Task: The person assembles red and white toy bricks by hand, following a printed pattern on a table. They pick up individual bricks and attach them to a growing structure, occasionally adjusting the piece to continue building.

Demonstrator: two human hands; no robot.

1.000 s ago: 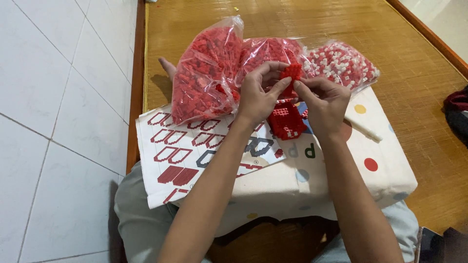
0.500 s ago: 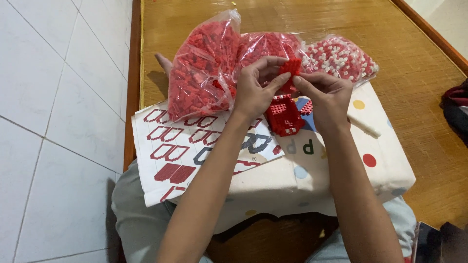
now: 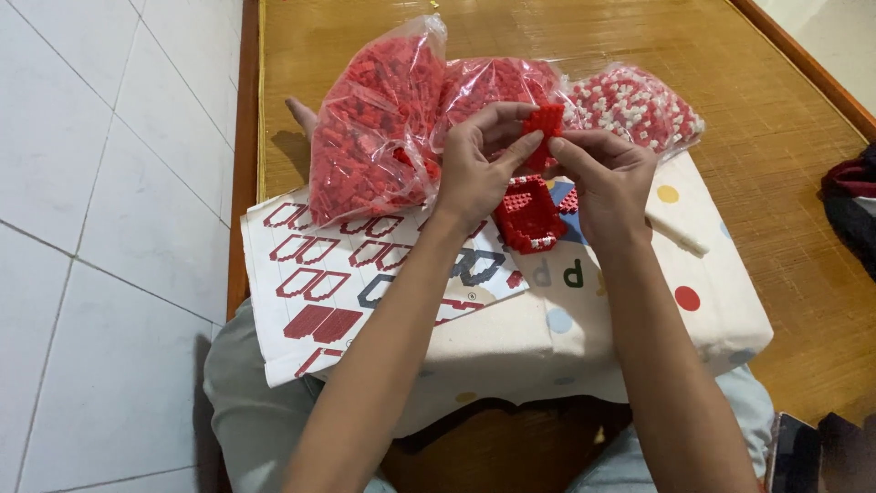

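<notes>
You hold a small red brick piece (image 3: 546, 121) pinched between the fingertips of both hands, raised above your lap. It is a flat, studded block cluster, tilted so its studs face you, partly hidden by your thumbs. Just below it, a larger red brick build (image 3: 527, 215) lies on the cushion: an open, box-like shell with raised walls, resting slightly tilted.

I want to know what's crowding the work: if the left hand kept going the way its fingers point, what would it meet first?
Probably the small red brick piece pinched between left hand and right hand; depth is unclear.
</notes>
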